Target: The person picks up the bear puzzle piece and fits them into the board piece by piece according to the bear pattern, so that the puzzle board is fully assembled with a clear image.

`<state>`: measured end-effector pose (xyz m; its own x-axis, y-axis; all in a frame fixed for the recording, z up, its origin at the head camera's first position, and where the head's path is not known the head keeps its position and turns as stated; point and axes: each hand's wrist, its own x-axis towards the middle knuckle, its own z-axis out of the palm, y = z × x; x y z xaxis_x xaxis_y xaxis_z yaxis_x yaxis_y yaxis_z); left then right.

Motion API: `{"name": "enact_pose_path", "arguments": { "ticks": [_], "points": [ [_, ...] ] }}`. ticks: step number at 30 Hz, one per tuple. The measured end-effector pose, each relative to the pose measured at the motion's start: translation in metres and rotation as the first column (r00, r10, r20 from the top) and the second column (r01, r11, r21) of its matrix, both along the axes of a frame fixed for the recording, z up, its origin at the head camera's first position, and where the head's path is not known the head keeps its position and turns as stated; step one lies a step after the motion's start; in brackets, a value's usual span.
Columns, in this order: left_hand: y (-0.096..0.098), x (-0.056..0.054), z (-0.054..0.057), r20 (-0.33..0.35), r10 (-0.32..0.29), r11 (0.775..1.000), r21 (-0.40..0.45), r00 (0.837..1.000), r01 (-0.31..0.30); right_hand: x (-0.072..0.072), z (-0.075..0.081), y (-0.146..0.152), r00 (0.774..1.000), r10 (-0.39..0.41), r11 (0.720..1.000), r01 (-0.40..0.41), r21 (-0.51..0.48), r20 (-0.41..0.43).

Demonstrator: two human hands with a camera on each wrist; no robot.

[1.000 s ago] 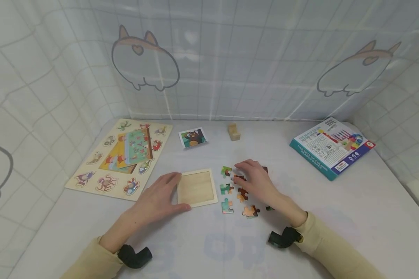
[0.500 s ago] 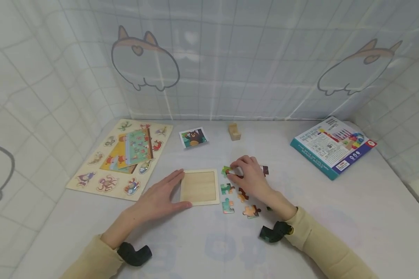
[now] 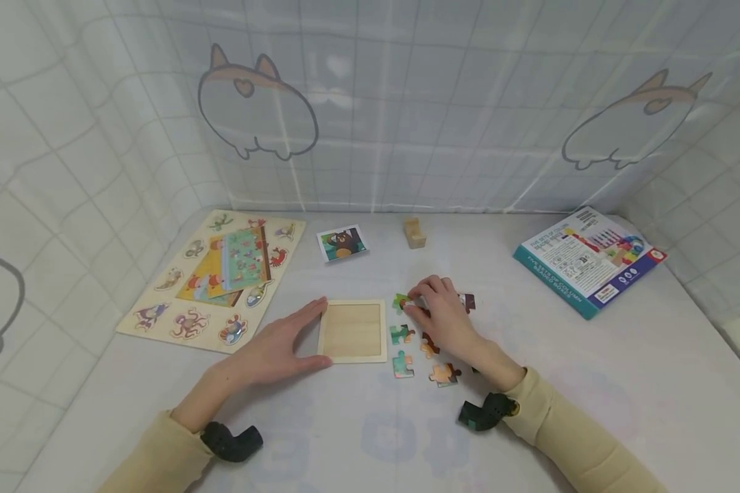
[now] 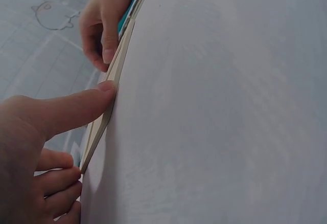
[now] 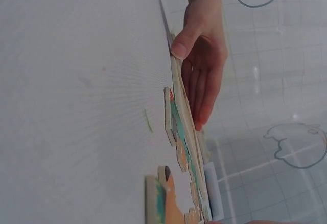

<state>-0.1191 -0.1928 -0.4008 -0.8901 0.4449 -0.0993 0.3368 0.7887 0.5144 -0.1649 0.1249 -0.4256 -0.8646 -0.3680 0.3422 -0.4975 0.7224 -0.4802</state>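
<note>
My left hand [image 3: 277, 350] lies at the left side of a square wooden puzzle tray [image 3: 353, 359]. Its fingers extend toward the far left corner, and the thumb touches the near edge. Inside the tray only bare wood shows. To the right, my right hand [image 3: 449, 320] pinches a green-and-brown jigsaw piece [image 3: 398, 302] between thumb and fingertips, low over the table. Around it lie a teal piece [image 3: 402, 364], a green-and-orange piece [image 3: 401, 334], an orange piece [image 3: 445, 374] and a dark brown piece [image 3: 470, 301]. The right hand partly hides other pieces.
A bear picture card [image 3: 342, 243] and a small notched wooden block [image 3: 414, 233] stand toward the back. At left, a sea-animal board [image 3: 160, 294] carries two illustrated sheets [image 3: 243, 260]. A teal-sided box [image 3: 588, 260] lies at back right, near the tiled backdrop.
My right hand has moved slightly left and its fingers have closed on the green-and-brown piece. The tray has shifted a little right and straightened; the left thumb has drawn back slightly.
</note>
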Motion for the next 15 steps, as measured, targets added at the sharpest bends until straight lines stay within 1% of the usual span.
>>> {"name": "enact_pose_path", "arguments": {
  "ticks": [4, 15],
  "points": [
    [-0.0010, -0.0008, 0.0005, 0.013, -0.007, 1.000, 0.011, 1.000, 0.006, -0.0001, -0.0008, 0.0008, 1.000, 0.008, 1.000, -0.008, 0.003, -0.011],
    [-0.0015, -0.0016, -0.0016, 0.011, -0.008, 1.000, 0.016, 1.000, 0.008, -0.0003, -0.0013, 0.0006, 1.000, -0.004, 1.000, 0.004, -0.017, 0.023]
  ]
}}
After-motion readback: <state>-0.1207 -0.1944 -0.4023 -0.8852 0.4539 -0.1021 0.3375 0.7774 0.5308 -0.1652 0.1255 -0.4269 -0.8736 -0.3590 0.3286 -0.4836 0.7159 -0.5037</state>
